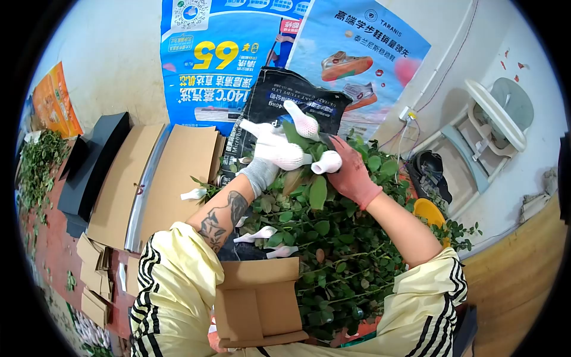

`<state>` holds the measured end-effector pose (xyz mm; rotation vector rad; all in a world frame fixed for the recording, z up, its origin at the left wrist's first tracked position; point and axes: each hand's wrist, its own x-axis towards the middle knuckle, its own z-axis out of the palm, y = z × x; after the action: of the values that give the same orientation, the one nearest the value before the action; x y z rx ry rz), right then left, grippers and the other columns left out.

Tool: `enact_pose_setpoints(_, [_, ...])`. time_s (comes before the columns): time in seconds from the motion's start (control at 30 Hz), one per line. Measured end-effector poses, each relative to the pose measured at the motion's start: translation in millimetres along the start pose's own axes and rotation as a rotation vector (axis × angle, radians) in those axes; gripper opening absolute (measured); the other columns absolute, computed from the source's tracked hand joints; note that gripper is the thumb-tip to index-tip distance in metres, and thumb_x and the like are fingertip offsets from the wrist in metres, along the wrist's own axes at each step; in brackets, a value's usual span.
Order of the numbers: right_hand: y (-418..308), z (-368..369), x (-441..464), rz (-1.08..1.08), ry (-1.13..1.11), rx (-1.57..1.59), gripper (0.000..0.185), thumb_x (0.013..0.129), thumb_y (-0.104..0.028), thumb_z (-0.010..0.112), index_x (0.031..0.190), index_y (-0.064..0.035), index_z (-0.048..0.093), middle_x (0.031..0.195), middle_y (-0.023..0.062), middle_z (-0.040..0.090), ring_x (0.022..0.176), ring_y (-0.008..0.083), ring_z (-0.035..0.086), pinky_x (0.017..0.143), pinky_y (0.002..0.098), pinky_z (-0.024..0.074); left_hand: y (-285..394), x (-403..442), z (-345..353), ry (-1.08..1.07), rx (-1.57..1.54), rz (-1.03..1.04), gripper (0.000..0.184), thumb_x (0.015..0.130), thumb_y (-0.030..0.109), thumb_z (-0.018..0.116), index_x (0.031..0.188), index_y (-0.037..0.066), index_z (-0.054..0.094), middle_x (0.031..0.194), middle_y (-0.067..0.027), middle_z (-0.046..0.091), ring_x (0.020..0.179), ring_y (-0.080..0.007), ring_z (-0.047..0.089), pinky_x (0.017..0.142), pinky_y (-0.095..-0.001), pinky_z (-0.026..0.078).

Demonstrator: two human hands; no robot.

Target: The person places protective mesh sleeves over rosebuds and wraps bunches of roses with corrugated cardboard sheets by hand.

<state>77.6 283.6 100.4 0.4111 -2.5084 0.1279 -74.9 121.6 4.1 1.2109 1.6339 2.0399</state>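
Observation:
My left hand [264,163], in a whitish-grey glove, is wrapped round several flower stems whose heads sit in white foam nets [287,156]. Close on its right, my right hand [355,174], in a pinkish-red glove, has its fingers closed beside a netted bud [327,162]; its fingertips are partly hidden and its exact hold is unclear. Another netted bud [303,124] points up between the hands. Green leaves [318,192] hang beneath the bunch. Below lies a large heap of leafy stems [345,250], with more netted buds [256,234] at its left edge.
An open cardboard box [259,309] is close to my body. Flat cardboard sheets [178,169] and a black box [98,166] stand at left. A yellow container [428,211] and a high chair [496,131] are at right. Posters [363,53] cover the wall.

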Motion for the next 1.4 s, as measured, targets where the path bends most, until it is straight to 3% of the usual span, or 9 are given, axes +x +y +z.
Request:
enact_pose_setpoints(0.27, [60.6,-49.2,-16.6,0.486,0.286,1.151,0.036,0.087,-0.009,0.053,0.121,0.0003,0.048,0.109,0.0114,0.059,0.100,0.0213,0.059,0.086,0.0341,0.0470,39.0,-45.0,-36.7,0.482,-0.725,-0.204,0.034,0.094,0.036,0.050,0.115,0.010,0.052,0.111,-0.0083,0.058,0.100,-0.0222,0.057,0.087,-0.0380,0.048])
enact_pose_setpoints(0.33, [131.4,-83.7,-18.3,0.198,0.272,-0.138,0.030,0.088,-0.007,0.048,0.117,-0.0013,0.051,0.106,0.0094,0.059,0.091,0.0203,0.059,0.081,0.0350,0.0469,28.7,-65.1,-57.4,0.439,-0.790,-0.175,0.037,0.095,0.037,0.049,0.118,0.009,0.051,0.113,-0.0102,0.058,0.102,-0.0238,0.057,0.089,-0.0394,0.048])
enact_pose_setpoints(0.6, [203.2,-233.5,-23.2,0.416,1.073,0.622,0.045,0.085,-0.014,0.057,0.126,-0.0002,0.045,0.116,0.0086,0.057,0.099,0.0227,0.058,0.081,0.0376,0.0493,9.2,-130.7,-85.6,0.431,-0.781,-0.419,0.038,0.095,0.036,0.046,0.123,0.010,0.050,0.115,-0.0089,0.058,0.101,-0.0252,0.059,0.088,-0.0444,0.050])
enact_pose_setpoints(0.77, [217.4,-301.3,-36.0,0.318,0.776,0.956,0.038,0.093,-0.019,0.045,0.125,-0.0001,0.049,0.121,0.0109,0.055,0.108,0.0216,0.056,0.099,0.0333,0.0423,-5.4,-158.6,-90.0,0.336,-0.789,-0.702,0.040,0.095,0.041,0.044,0.121,0.013,0.051,0.116,-0.0046,0.059,0.100,-0.0198,0.060,0.079,-0.0401,0.053])
enact_pose_setpoints(0.9, [264.1,-241.8,-46.1,0.794,0.298,-0.223,0.047,0.087,-0.027,0.054,0.124,0.0005,0.051,0.118,0.0113,0.057,0.108,0.0200,0.053,0.093,0.0325,0.0418,-34.8,-181.1,-86.1,0.300,-0.250,-1.000,0.043,0.091,0.046,0.049,0.121,0.015,0.051,0.109,-0.0038,0.061,0.096,-0.0203,0.060,0.079,-0.0398,0.050])
enact_pose_setpoints(1.03, [250.4,-226.6,-52.9,0.594,0.451,0.075,0.047,0.084,-0.030,0.053,0.115,0.0050,0.055,0.113,0.0155,0.060,0.106,0.0239,0.055,0.092,0.0374,0.0402,-17.6,-174.8,-61.7,-0.111,1.138,-0.763,0.049,0.082,0.045,0.056,0.108,0.003,0.059,0.096,-0.0221,0.064,0.094,-0.0360,0.062,0.083,-0.0413,0.047])
enact_pose_setpoints(1.2, [255.2,-292.3,-60.2,0.750,0.753,0.467,0.033,0.084,-0.023,0.052,0.109,-0.0020,0.058,0.102,0.0141,0.062,0.099,0.0202,0.056,0.087,0.0364,0.0424,-15.0,-185.5,-22.5,-0.442,1.159,0.011,0.077,0.068,0.046,0.069,0.130,0.008,0.045,0.136,-0.0227,0.039,0.123,-0.0393,0.041,0.100,-0.0444,0.036])
enact_pose_setpoints(1.33, [316.9,-451.4,-89.9,0.571,0.525,-1.043,0.035,0.091,-0.026,0.042,0.115,-0.0070,0.059,0.108,0.0106,0.064,0.100,0.0246,0.059,0.084,0.0368,0.0455,-30.9,-196.5,-5.6,-0.864,1.325,-0.086,0.069,0.080,0.047,0.058,0.139,0.019,0.036,0.139,-0.0128,0.038,0.129,-0.0346,0.033,0.106,-0.0474,0.027])
enact_pose_setpoints(1.4, [270.8,-479.6,-86.7,0.523,0.619,-0.957,0.037,0.091,-0.026,0.040,0.118,-0.0048,0.056,0.112,0.0119,0.061,0.104,0.0253,0.057,0.088,0.0367,0.0432,-35.2,-198.7,-4.7,-0.857,1.347,-0.109,0.071,0.079,0.042,0.060,0.140,0.018,0.033,0.136,-0.0121,0.041,0.126,-0.0343,0.035,0.105,-0.0481,0.027])
